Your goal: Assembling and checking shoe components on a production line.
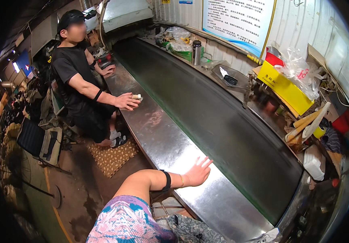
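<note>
My left hand (198, 173) rests palm down on a shiny metal ledge (160, 137), fingers spread, holding nothing. A black band and a thin bracelet circle that forearm, which comes out of a colourful patterned sleeve. Just beyond my fingertips runs a long dark conveyor belt (223, 117), its surface smooth and bare of detail. My right hand does not show. A pale crumpled item (268, 235) sits at the near end of the ledge; I cannot make out its kind.
A person (75, 73) in black stands farther along the ledge, both hands on it. Across the belt are a thermos (196, 52), a yellow box (284, 87) with plastic bags, and a white container (314, 162). A chair (41, 141) and patterned mat (113, 158) are at left.
</note>
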A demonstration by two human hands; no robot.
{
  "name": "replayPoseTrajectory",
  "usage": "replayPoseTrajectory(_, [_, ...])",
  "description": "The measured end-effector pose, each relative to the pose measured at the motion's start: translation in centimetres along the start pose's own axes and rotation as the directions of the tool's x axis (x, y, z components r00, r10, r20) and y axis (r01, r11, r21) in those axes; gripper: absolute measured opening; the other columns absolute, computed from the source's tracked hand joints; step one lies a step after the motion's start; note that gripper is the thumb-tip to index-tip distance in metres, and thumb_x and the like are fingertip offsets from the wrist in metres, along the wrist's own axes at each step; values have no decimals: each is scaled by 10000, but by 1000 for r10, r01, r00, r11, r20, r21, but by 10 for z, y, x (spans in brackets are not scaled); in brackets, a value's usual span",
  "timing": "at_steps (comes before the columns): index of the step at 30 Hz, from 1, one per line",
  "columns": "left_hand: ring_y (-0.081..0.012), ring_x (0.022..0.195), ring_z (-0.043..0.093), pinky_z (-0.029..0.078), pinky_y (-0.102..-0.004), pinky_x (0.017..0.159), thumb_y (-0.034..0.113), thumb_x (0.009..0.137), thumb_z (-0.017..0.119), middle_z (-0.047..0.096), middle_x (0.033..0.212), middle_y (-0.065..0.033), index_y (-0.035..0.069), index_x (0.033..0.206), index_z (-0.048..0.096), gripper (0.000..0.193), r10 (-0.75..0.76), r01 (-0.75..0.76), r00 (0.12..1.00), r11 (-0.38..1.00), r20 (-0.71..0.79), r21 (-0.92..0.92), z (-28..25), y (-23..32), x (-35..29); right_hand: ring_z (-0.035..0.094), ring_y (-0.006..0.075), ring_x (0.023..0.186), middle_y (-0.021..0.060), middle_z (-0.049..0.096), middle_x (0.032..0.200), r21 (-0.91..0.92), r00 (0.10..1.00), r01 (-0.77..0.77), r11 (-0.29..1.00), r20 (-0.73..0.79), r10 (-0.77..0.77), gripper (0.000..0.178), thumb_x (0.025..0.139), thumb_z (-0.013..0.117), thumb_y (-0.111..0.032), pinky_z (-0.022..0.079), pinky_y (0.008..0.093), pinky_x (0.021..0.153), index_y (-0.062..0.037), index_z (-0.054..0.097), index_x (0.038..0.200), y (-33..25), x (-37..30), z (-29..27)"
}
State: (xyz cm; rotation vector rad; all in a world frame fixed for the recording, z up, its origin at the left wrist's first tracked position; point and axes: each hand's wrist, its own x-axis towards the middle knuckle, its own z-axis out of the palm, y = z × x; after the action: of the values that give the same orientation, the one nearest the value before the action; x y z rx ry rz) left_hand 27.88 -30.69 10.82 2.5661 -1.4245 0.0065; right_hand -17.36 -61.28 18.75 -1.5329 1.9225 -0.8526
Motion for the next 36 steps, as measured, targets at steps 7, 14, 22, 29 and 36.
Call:
replayPoseTrajectory(7, [-404, 1400, 332, 253, -634, 1112, 199, 929, 500, 418, 1468, -223, 16, 925, 591, 204, 6, -6, 995, 1000, -102, 0, -1, -4, 3, 581, 395, 1150, 239, 589, 1319, 53, 983, -177, 983, -47, 179, 542, 1037, 405, -409, 426, 444, 1006, -18, 497, 1401, -15, -16, 2])
replayPoseTrajectory(14, [-405, 1397, 335, 254, -634, 1110, 195, 921, 506, 423, 1461, -225, 16, 913, 593, 199, 6, -6, 995, 1000, -99, 6, -1, -3, 5, 571, 393, 1190, 216, 599, 1314, -17, 999, -43, 999, 14, 43, 570, 1026, 380, -452, 422, 445, 1018, -35, 515, 1392, -13, -29, -1])
replayPoseTrajectory(22, [-397, 1394, 337, 262, -620, 1111, 186, 912, 510, 418, 1463, -216, 9, 930, 598, 199, -3, 5, 995, 1000, -103, 15, -2, 0, 5, 616, 446, 1008, 273, 655, 1117, -594, 916, 370, 714, 108, -385, 426, 985, 447, -299, 482, 523, 870, 48, 667, 1100, -31, -38, -5])
replayPoseTrajectory(29, [-394, 1409, 311, 228, -607, 1134, 199, 942, 476, 396, 1483, -212, -7, 1004, 595, 246, -10, 12, 999, 999, -38, 37, -10, 2, 5, 610, 447, 1016, 286, 649, 1102, -642, 951, 308, 702, 185, -249, 434, 974, 501, -320, 474, 521, 886, 66, 654, 1101, -32, -33, -7])
replayPoseTrajectory(36, [-386, 1411, 309, 226, -601, 1139, 204, 948, 461, 395, 1486, -207, -13, 1004, 592, 259, -31, 32, 998, 999, -47, 29, -7, 0, 2, 578, 454, 1098, 300, 622, 1161, -563, 879, 450, 693, 142, -455, 453, 978, 500, -309, 440, 506, 968, 85, 618, 1167, 10, -9, 7])
